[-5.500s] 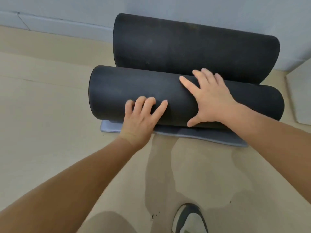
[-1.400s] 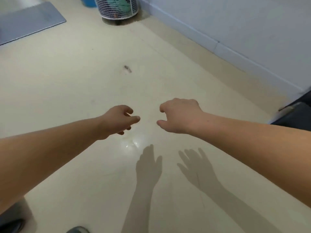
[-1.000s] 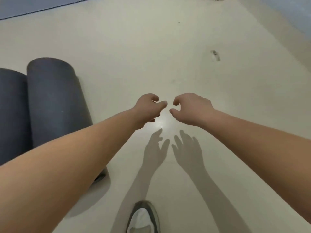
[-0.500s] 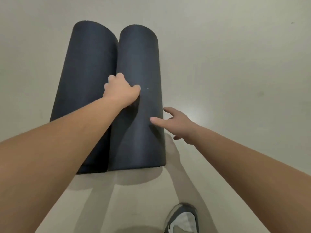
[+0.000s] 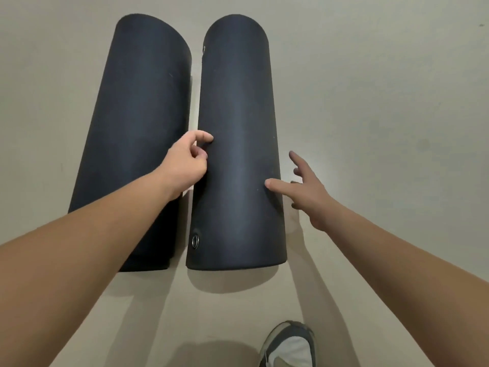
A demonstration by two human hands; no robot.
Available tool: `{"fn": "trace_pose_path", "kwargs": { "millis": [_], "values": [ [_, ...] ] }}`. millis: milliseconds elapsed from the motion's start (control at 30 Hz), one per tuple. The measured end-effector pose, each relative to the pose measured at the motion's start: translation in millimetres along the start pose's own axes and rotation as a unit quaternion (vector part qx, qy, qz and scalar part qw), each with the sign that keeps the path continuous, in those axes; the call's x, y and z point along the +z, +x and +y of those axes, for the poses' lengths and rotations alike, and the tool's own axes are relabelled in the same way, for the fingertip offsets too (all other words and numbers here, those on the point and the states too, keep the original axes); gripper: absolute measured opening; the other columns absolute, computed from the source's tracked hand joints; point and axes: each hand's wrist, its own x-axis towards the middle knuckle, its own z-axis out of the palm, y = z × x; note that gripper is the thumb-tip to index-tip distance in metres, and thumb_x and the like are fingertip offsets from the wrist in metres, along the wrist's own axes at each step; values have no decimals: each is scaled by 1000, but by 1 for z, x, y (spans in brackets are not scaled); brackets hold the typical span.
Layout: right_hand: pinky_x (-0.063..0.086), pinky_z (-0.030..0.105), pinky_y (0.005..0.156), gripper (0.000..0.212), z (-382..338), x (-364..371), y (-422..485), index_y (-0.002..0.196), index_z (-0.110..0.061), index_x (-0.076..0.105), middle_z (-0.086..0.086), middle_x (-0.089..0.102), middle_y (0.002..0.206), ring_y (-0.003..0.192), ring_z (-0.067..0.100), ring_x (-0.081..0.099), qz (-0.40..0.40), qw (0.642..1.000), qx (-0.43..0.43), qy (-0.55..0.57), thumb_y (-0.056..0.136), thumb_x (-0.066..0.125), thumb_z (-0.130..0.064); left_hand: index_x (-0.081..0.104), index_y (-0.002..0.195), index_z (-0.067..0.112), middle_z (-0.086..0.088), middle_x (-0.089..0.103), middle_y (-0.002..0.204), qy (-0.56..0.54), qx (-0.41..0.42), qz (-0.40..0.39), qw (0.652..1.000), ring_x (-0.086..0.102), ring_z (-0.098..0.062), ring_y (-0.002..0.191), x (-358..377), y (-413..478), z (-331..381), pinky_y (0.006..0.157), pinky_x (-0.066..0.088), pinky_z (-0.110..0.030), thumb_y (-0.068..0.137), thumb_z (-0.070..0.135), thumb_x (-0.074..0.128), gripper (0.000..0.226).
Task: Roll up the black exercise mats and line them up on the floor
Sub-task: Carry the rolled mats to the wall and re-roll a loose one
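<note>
Head cam: two rolled black mats lie on the pale floor (image 5: 383, 96). Taking the right roll (image 5: 238, 123) as the marker, the left roll (image 5: 137, 123) lies just beside it on its L side. A thin strip of floor shows between them, and they're near parallel, the left one splaying a bit at the near end. A metal eyelet (image 5: 195, 238) sits low on the right roll's L flank, near the end closest to the person.

Left hand (image 5: 185, 165) is at that roll's L flank w/ fingers curled and one fingertip on the foam. Can't tell if it's hooking the mat's edge or just pressing. Right hand (image 5: 309, 192) is on the roll's R side, splayed and grasping nothing, w/ only the thumb tip on the foam and the other fingers out over the floor. A shoe (image 5: 288, 345) is nearer than the roll, slightly to its R.

Handling, imo: thick foam, so prob light for its bulk, soft and springy. The matte skin looks grippy, not slick or fragile. The coil prob wants to loosen if let go. Too fat for one hand, so best w/ palms on both flanks around mid-length, or rolled along the floor.
</note>
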Motion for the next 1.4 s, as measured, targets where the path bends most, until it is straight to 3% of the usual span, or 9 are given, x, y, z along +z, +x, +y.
{"fn": "trace_pose_path", "kwargs": {
  "millis": [100,300,500,667,900,1133,1233,1300,1400],
  "values": [
    [39,56,121,104,-17,-11,1,161,-52,30,-6,26,169,152,28,37,23,998,-41,-29,75,88,-64,39,157,34,0,47,145,24,1,-27,999,53,-22,119,12,3,24,104,48,-33,93,4,61,74],
    [44,33,104,112,-26,-27,-2,160,-51,34,-10,32,153,130,11,46,24,994,-62,-85,66,92,-68,33,165,21,1,52,150,-38,-84,-93,991,58,-26,128,23,-2,45,96,51,-44,85,53,87,102],
    [47,41,115,135,-24,-64,8,161,-49,31,-9,37,144,135,13,53,118,975,-77,-173,45,88,-88,58,150,37,9,61,122,-58,89,-85,991,64,-21,122,78,0,76,106,53,-35,98,35,77,56],
    [49,31,104,117,-13,-115,-1,159,-48,37,-13,49,146,122,3,55,97,989,-33,-111,59,95,-69,22,165,24,-2,36,165,-93,-67,-109,987,43,-29,150,121,-2,103,117,44,-52,56,73,95,140],
    [55,29,80,117,-17,-154,-3,159,-57,29,-26,59,141,120,6,66,36,995,24,-94,63,96,-66,27,155,19,3,50,133,-181,-130,-118,968,56,-27,114,173,-4,133,87,51,-43,53,64,100,133],
    [64,49,85,118,16,-175,-15,156,-62,17,-11,72,131,111,15,75,69,993,92,-17,65,93,-68,23,153,21,-7,54,139,48,-23,-127,990,60,-34,117,205,7,173,97,57,-51,34,78,87,147],
    [62,50,92,129,31,-193,-34,162,-52,8,-3,68,136,115,18,72,61,989,127,-44,63,86,-78,15,159,18,-15,52,139,257,111,-129,951,56,-39,123,227,3,214,99,52,-56,37,81,84,153],
    [60,38,85,133,33,-219,-52,168,-34,14,-3,67,127,108,15,71,23,970,152,-186,63,82,-81,9,160,16,-23,48,138,385,221,-118,888,51,-43,123,255,-14,236,99,47,-58,42,77,85,153],
    [50,33,70,77,27,-276,-79,130,-26,60,-10,67,97,92,17,70,105,851,56,-511,76,76,-79,0,162,13,-32,38,146,489,368,-96,785,42,-49,131,298,-45,247,104,39,-64,49,68,88,153]
  ]
}}
